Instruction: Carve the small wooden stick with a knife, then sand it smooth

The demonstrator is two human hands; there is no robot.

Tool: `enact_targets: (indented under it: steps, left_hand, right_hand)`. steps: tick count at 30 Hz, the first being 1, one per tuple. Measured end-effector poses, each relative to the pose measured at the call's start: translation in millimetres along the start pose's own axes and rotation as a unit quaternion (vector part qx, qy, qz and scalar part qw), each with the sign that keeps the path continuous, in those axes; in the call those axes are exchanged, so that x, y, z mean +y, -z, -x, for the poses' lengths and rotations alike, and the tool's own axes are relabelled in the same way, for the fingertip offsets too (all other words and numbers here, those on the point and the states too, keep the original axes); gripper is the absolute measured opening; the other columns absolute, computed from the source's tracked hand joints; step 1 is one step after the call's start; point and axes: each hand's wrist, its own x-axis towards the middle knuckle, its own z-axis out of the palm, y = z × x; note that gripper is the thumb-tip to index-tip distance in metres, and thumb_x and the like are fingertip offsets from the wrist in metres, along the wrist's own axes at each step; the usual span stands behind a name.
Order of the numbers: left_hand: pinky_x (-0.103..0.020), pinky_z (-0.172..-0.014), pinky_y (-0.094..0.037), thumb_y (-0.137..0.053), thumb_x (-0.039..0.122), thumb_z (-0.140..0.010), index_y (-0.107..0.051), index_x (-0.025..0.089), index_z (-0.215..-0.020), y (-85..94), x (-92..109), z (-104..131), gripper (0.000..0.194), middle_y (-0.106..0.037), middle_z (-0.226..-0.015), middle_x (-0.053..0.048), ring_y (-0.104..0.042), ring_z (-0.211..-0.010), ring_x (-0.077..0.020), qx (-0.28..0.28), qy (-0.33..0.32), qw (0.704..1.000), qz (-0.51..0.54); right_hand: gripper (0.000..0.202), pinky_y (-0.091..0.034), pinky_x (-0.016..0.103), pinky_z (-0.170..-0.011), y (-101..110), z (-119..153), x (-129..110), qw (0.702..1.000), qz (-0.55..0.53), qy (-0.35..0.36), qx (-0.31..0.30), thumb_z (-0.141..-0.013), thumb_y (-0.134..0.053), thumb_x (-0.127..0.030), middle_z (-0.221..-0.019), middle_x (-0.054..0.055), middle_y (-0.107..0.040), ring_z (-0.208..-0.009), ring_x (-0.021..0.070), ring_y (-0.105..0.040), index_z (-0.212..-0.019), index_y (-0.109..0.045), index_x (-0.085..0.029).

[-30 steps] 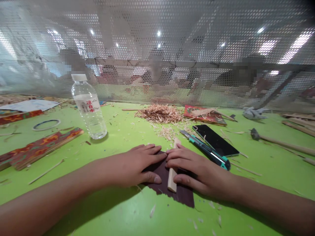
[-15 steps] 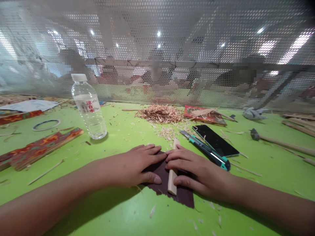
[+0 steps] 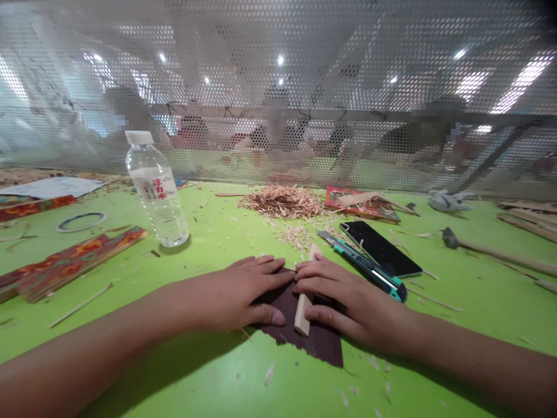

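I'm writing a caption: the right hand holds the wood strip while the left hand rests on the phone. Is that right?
The left hand is misplaced: the head view shows it on the dark sheet. The right hand does hold the wood strip.

The one text I can read is on the clear bottle [image 3: 170,223] to my left: its whitish label [image 3: 141,181] bears three large red Chinese characters, stacked in a column. I read them as 凉白水, though the last is too soft for me to be sure of. Just left of them runs smaller dark lettering, too tiny to make out, and a little grey mark at their upper right is equally unclear.
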Motion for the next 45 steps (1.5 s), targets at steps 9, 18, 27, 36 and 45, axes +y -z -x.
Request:
enact_targets:
  steps: [9,18,27,36,45]
  left_hand:
    - [-0.05,-0.123,-0.022,-0.058,0.051,-0.104,-0.029,0.02,-0.164,2.2,2.1,0.2,0.074,-0.024,-0.168,-0.016,-0.021,-0.156,-0.0344,-0.003,0.003,1.0,-0.003]
    - [-0.05,-0.124,-0.022,-0.058,0.051,-0.104,-0.028,0.02,-0.164,-1.7,-1.7,-0.5,0.074,-0.023,-0.169,-0.015,-0.021,-0.156,-0.034,0.005,-0.006,1.0,0.001]
    - [-0.049,-0.124,-0.021,-0.057,0.05,-0.104,-0.028,0.02,-0.164,0.7,0.1,0.5,0.073,-0.023,-0.169,-0.015,-0.021,-0.156,-0.0333,0.0,-0.003,1.0,-0.006]
    - [-0.049,-0.123,-0.023,-0.059,0.048,-0.104,-0.03,0.019,-0.163,1.5,1.1,1.2,0.072,-0.025,-0.168,-0.017,-0.023,-0.155,-0.0351,0.006,-0.007,1.0,-0.005]
    - [-0.046,-0.123,-0.022,-0.058,0.049,-0.104,-0.03,0.02,-0.163,1.5,1.3,1.9,0.071,-0.025,-0.168,-0.015,-0.023,-0.155,-0.0336,0.007,-0.005,1.0,-0.009]
  right_hand:
    - [0.026,-0.011,0.055,-0.129,-0.2,0.5,1.4,1.0,-0.006,0.009,-0.003,-0.105,-0.055,-0.034,-0.131,0.012,-0.063,-0.131,0.024,-0.054,-0.126,-0.062,-0.02]
    - [0.026,-0.016,0.053,-0.128,-0.3,0.4,1.9,1.0,-0.003,0.012,-0.004,-0.105,-0.055,-0.034,-0.131,0.013,-0.063,-0.13,0.024,-0.055,-0.126,-0.062,-0.02]
    - [0.026,-0.019,0.052,-0.127,0.6,-0.5,1.1,1.0,-0.002,0.012,-0.003,-0.105,-0.055,-0.033,-0.132,0.013,-0.063,-0.13,0.0237,-0.054,-0.125,-0.063,-0.019]
    - [0.026,-0.019,0.054,-0.127,1.8,0.2,-1.0,1.0,-0.003,0.014,-0.002,-0.105,-0.055,-0.033,-0.132,0.013,-0.064,-0.13,0.0243,-0.055,-0.125,-0.063,-0.019]
    - [0.027,-0.018,0.054,-0.127,1.1,-0.1,-0.3,1.0,0.0,0.014,-0.002,-0.104,-0.055,-0.033,-0.132,0.013,-0.063,-0.13,0.0248,-0.055,-0.126,-0.063,-0.019]
